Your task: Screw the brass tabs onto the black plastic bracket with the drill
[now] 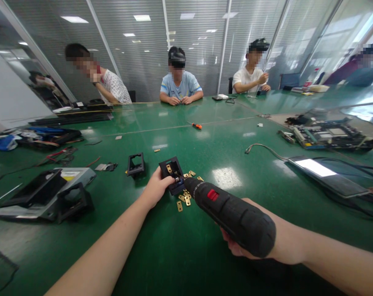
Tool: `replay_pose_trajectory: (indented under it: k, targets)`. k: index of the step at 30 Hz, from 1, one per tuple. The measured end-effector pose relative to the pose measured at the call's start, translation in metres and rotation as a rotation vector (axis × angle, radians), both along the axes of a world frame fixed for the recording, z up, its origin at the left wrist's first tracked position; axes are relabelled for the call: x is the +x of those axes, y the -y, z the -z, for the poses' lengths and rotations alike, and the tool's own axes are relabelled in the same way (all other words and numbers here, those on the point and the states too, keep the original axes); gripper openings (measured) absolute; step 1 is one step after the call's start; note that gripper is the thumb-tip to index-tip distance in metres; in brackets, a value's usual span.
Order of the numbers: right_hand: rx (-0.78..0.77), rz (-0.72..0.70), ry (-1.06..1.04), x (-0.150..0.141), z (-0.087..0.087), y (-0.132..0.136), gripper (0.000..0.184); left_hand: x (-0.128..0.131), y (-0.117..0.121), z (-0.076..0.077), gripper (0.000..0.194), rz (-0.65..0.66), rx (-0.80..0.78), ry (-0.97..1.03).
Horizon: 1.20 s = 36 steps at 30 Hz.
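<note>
My left hand (157,187) is closed around the near left side of a black plastic housing (171,165), its thumb pressed over the inside. A brass plate (169,168) shows within the housing. My right hand (236,242) grips the handle of a black cordless drill (232,213) with a red switch on top. The drill's chuck (191,186) points left at the housing; whether the bit touches a screw I cannot tell. Several small brass plates (183,198) with holes lie on the table beside the housing and under the chuck.
A black square frame (135,165) stands left of the housing. Farther left sits a metal case (81,177) with another black frame (74,203). An orange screwdriver (197,126) lies ahead. At right are circuit boards (337,133) and a flat device (328,174) with cables. Three people sit across the table.
</note>
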State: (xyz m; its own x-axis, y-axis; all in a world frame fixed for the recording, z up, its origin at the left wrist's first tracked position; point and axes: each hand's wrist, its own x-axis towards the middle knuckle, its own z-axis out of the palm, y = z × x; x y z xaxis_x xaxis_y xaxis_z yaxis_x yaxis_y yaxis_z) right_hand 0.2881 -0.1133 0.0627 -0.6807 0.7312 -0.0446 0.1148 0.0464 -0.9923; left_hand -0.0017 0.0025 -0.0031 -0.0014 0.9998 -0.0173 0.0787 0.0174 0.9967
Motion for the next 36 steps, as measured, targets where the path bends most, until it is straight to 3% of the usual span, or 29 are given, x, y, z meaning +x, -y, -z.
replay_pose_trajectory:
  k: [10, 18, 24, 31, 36]
  targets:
    - [0.011, 0.016, -0.037, -0.002, -0.002, 0.002, 0.027, -0.001, -0.001, 0.002, 0.045, 0.002, 0.000, 0.007]
    - [0.045, -0.001, -0.045, 0.001, 0.006, 0.001, 0.031, -0.001, -0.002, 0.002, 0.047, -0.002, -0.005, 0.007]
    - [0.017, -0.013, -0.014, 0.002, 0.001, 0.001, 0.027, -0.002, -0.002, 0.003, 0.047, 0.004, -0.003, 0.000]
    - [0.065, -0.020, -0.134, -0.001, 0.017, -0.004, 0.034, -0.004, -0.004, 0.007, 0.048, 0.021, 0.006, 0.000]
    - [0.051, -0.030, -0.134, 0.001, 0.015, -0.003, 0.034, -0.003, -0.004, 0.006, 0.048, 0.018, 0.004, -0.001]
